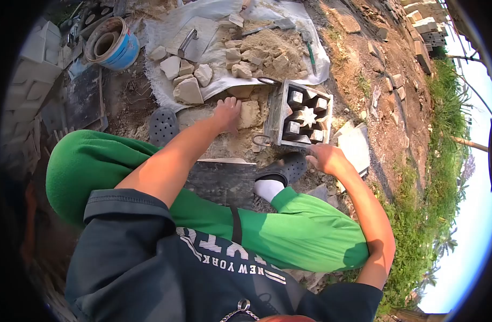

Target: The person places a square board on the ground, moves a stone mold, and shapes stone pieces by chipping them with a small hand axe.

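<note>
My left hand (227,114) is low over the sandy ground, its fingers resting beside a pale rough block (250,114). Its palm side is hidden. At the near right corner of a square metal mould (283,110), my right hand (327,158) has its fingers curled against the edge, with the fingertips partly hidden. Inside the mould stand dark tapered blocks around a star-shaped centre piece (308,116). A metal loop handle (262,140) sticks out at the mould's left side.
A white sack sheet (162,40) bears a sand heap (272,51), broken lumps (188,91), a trowel (189,43) and a green-handled tool (312,58). A blue bucket (122,53) stands far left. A dark board (219,182) lies near my shoe (289,167).
</note>
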`<control>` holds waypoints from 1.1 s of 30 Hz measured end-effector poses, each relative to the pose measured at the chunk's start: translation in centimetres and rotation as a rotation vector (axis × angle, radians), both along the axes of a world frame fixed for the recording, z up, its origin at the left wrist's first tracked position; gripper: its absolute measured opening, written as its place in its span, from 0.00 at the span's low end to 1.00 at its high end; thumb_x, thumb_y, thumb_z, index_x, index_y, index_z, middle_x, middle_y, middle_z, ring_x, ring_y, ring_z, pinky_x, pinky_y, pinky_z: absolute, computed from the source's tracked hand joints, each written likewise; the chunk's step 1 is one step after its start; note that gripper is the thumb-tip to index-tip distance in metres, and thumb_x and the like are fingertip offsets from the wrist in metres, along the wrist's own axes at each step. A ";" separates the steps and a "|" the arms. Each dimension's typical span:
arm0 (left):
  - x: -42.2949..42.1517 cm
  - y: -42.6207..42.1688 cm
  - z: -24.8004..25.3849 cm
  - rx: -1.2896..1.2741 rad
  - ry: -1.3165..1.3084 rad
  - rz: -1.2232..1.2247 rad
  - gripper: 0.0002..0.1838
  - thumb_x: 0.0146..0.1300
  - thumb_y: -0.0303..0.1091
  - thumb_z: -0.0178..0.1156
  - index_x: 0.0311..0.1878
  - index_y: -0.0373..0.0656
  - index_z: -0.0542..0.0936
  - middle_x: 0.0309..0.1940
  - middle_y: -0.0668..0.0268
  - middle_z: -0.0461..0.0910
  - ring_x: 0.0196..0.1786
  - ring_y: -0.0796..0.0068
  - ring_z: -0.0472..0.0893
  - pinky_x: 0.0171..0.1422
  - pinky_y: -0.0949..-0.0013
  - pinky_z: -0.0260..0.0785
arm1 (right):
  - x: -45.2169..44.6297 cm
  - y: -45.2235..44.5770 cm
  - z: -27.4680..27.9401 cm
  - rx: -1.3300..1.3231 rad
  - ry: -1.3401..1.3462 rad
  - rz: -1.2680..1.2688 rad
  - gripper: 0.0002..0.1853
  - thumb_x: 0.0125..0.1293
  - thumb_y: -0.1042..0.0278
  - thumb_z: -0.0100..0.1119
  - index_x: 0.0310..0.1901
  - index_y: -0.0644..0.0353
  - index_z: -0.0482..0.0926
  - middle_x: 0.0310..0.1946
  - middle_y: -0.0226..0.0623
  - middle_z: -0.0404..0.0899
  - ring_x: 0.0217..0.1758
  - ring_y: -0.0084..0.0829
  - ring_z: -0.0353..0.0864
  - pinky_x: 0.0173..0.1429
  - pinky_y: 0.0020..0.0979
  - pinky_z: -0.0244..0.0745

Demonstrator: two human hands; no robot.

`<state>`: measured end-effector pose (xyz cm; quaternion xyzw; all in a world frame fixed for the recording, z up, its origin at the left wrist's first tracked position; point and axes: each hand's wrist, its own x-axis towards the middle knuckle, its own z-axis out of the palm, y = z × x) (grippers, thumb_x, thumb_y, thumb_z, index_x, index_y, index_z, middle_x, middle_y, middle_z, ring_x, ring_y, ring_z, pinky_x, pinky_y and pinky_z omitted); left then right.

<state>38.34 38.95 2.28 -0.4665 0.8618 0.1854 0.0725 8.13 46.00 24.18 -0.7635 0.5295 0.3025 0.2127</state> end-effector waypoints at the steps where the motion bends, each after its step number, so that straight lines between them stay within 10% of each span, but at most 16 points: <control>1: 0.3 0.6 0.0 0.085 -0.001 0.063 0.60 0.27 0.61 0.78 0.62 0.34 0.64 0.53 0.54 0.68 0.59 0.57 0.69 0.55 0.52 0.68 | -0.4 0.3 -0.5 -0.003 -0.006 0.038 0.21 0.67 0.51 0.55 0.53 0.58 0.77 0.46 0.46 0.82 0.50 0.47 0.81 0.53 0.45 0.77; 17: 7.0 0.4 2.3 0.024 0.238 0.242 0.57 0.33 0.68 0.71 0.60 0.33 0.65 0.56 0.46 0.69 0.64 0.48 0.68 0.62 0.47 0.67 | 3.8 -4.6 -1.2 0.008 0.061 0.213 0.19 0.65 0.54 0.58 0.51 0.58 0.78 0.46 0.45 0.82 0.51 0.46 0.81 0.51 0.46 0.77; 33: 25.0 -0.7 6.8 -0.035 -0.201 0.624 0.51 0.39 0.62 0.69 0.62 0.36 0.63 0.56 0.52 0.67 0.64 0.53 0.68 0.62 0.49 0.67 | 11.7 -7.7 -12.9 -0.141 -0.098 0.310 0.17 0.65 0.54 0.58 0.47 0.56 0.80 0.44 0.41 0.83 0.53 0.42 0.81 0.56 0.48 0.74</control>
